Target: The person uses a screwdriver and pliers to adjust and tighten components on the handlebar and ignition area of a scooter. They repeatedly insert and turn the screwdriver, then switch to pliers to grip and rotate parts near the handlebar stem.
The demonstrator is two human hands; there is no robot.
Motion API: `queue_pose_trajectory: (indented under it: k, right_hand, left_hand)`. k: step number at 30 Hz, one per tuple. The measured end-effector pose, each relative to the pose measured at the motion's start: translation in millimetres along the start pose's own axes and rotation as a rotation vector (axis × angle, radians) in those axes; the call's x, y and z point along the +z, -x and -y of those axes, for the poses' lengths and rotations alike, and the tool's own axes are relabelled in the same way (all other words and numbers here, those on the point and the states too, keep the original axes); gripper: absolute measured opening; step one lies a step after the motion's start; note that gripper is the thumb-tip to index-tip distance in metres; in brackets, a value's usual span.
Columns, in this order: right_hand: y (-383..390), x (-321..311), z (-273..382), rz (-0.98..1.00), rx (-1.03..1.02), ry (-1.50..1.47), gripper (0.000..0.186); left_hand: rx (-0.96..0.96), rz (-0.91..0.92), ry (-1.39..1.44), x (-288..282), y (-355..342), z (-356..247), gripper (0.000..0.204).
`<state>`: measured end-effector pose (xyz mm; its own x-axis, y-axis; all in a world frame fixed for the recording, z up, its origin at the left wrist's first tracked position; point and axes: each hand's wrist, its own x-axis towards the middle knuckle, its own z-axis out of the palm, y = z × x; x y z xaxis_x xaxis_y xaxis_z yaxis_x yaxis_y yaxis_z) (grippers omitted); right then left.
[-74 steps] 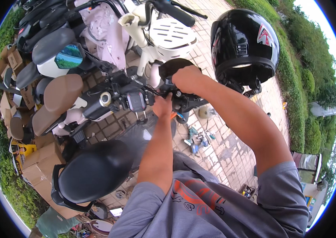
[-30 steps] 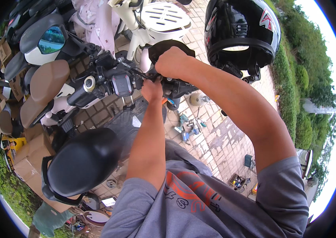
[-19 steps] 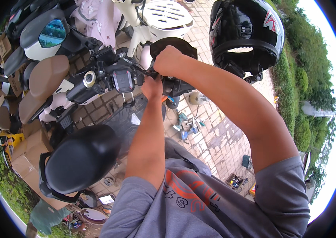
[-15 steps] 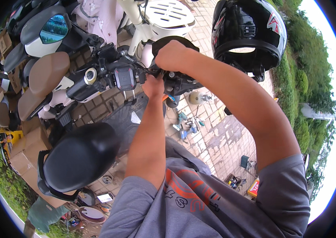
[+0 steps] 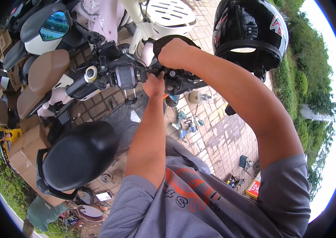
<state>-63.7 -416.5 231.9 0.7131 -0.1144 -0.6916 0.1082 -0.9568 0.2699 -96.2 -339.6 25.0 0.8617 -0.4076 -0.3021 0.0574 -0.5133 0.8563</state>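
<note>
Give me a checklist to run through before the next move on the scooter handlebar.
1. Right hand on the handlebar: ok, closed over it.
2. Left hand at the bar from below: ok, touching.
3. What the left fingers pinch: cannot tell, hidden.
4. Helmet off the bar end: ok, it hangs to the right of the work spot.
5. Tools on the paving: ok, lying below the bar.
6. Phone holder out of the way: ok, left of both hands.

Both hands point(image 5: 155, 85) point(image 5: 174, 53) forward, fingers seemingly curled.

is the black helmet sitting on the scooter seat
No, the black helmet hangs up by the handlebar, apart from the bare seat lower down.
</note>
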Motion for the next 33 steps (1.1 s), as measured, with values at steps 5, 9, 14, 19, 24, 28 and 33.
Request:
queue_pose_trajectory:
  k: [5,9,14,19,24,28,33]
  right_hand:
    - [2,-12,1,0.070,0.004,-0.013,0.016]
    - [0,-7,6,0.074,0.030,-0.010,0.015]
    - [1,-8,9,0.056,0.032,0.003,0.015]
    - [2,-19,0,0.016,-0.008,-0.006,0.012]
    - [-1,-18,3,0.040,0.000,0.014,0.011]
    - [-6,-14,9,0.056,0.016,0.007,0.013]
    - [-4,-32,13,0.043,-0.024,0.031,0.014]
  left_hand:
    - [-0.081,0.042,-0.048,-1,0,-3,0.039]
    - [-0.045,0.078,-0.075,-3,-1,-5,0.043]
    - [-0.020,0.113,-0.112,-12,4,-11,0.047]
    - [-0.046,0.045,-0.080,-4,3,-7,0.045]
    - [-0.054,0.023,-0.094,-3,2,-5,0.043]
    - [-0.084,0.068,-0.117,-7,2,-9,0.044]
    - [-0.065,0.052,-0.106,-12,5,-11,0.043]
